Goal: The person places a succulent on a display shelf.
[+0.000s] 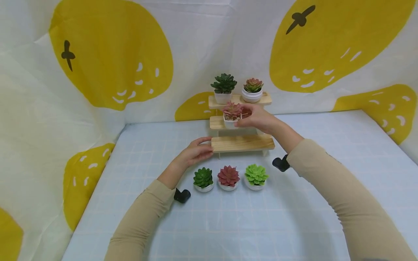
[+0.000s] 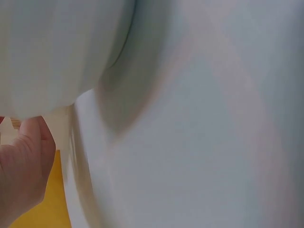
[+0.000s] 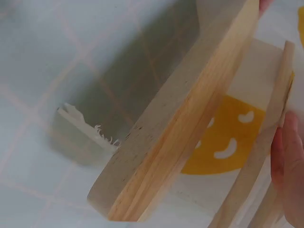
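Observation:
My right hand (image 1: 256,117) holds a pink succulent (image 1: 232,110) in a white pot at the middle tier of a wooden stand, thumb low on the pot. In the right wrist view part of the right hand (image 3: 290,171) shows beside the tiers; the plant is out of that view. My left hand (image 1: 197,151) grips the left end of the stand's lowest shelf (image 1: 243,143), which bears nothing. At the edge of the left wrist view the left hand (image 2: 26,164) is partly hidden behind a close, blurred white pot (image 2: 52,52).
A dark green succulent (image 1: 224,85) and a red-green one (image 1: 253,90) stand on the top tier. Before the stand sit a green succulent (image 1: 203,178), a red one (image 1: 228,177) and a light green one (image 1: 256,175). A patterned cloth (image 1: 202,47) hangs behind.

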Demonstrator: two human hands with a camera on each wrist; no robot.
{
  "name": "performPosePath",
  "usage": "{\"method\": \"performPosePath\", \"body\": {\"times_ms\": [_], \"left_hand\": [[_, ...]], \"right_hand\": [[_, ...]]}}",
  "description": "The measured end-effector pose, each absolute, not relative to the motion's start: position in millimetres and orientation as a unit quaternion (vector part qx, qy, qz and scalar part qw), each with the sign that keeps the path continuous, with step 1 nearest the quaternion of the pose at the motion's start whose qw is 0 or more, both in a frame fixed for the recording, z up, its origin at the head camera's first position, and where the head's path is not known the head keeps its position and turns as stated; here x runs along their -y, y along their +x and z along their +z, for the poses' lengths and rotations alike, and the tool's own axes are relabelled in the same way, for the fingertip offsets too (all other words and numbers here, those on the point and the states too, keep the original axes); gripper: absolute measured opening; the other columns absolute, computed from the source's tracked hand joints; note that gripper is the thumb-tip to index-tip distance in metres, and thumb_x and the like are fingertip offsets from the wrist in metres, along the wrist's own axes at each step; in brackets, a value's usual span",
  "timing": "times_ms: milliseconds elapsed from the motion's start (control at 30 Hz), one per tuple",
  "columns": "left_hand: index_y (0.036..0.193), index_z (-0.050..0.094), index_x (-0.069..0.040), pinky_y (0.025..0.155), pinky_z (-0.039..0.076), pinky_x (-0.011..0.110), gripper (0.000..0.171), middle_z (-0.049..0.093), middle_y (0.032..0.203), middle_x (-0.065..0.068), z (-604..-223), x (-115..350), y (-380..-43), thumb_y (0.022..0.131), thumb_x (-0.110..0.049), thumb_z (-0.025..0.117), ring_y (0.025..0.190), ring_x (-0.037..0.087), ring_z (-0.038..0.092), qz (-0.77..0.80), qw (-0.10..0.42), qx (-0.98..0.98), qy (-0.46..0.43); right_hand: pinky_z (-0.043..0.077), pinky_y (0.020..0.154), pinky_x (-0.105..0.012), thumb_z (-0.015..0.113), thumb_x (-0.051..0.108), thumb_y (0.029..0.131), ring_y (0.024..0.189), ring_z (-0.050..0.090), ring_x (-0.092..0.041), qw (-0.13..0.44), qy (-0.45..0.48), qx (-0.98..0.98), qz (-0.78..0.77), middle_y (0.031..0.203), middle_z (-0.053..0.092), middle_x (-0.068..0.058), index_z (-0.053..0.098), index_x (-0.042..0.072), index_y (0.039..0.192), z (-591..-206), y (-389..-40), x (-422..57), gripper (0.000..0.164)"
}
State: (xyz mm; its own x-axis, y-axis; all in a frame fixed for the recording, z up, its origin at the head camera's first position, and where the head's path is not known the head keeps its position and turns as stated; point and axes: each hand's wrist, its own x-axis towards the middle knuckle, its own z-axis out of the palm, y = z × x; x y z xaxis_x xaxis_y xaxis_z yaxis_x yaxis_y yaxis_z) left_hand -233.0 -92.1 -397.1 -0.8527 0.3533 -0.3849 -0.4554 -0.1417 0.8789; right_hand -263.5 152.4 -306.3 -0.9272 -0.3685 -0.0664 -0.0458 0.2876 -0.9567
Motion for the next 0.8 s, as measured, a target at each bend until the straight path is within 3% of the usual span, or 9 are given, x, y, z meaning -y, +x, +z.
{"method": "performPosePath", "body": {"times_ms": [367, 800], "left_hand": [[0.141, 0.034, -0.001, 0.066, 0.054, 0.019, 0.056, 0.050, 0.115, 0.017, -399.8, 92.5, -234.5, 0.089, 0.011, 0.050, 0.076, 0.012, 0.058, 0.753, 0.266, -0.601, -0.041], [0.141, 0.036, -0.003, 0.066, 0.054, 0.020, 0.056, 0.051, 0.113, 0.015, -399.8, 92.6, -236.1, 0.089, 0.010, 0.051, 0.074, 0.012, 0.059, 0.752, 0.271, -0.599, -0.053]], "right_hand": [[0.051, 0.071, -0.021, 0.073, 0.002, 0.077, 0.097, 0.047, -0.021, 0.140, -0.102, -0.797, -0.578, 0.112, 0.049, -0.013, 0.049, 0.002, 0.126, -307.6, -270.7, -142.1, 0.054], [0.047, 0.084, -0.028, 0.074, 0.005, 0.078, 0.105, 0.044, -0.024, 0.143, -0.101, -0.809, -0.561, 0.119, 0.048, -0.014, 0.047, 0.003, 0.127, -305.6, -271.3, -136.7, 0.056]]}}
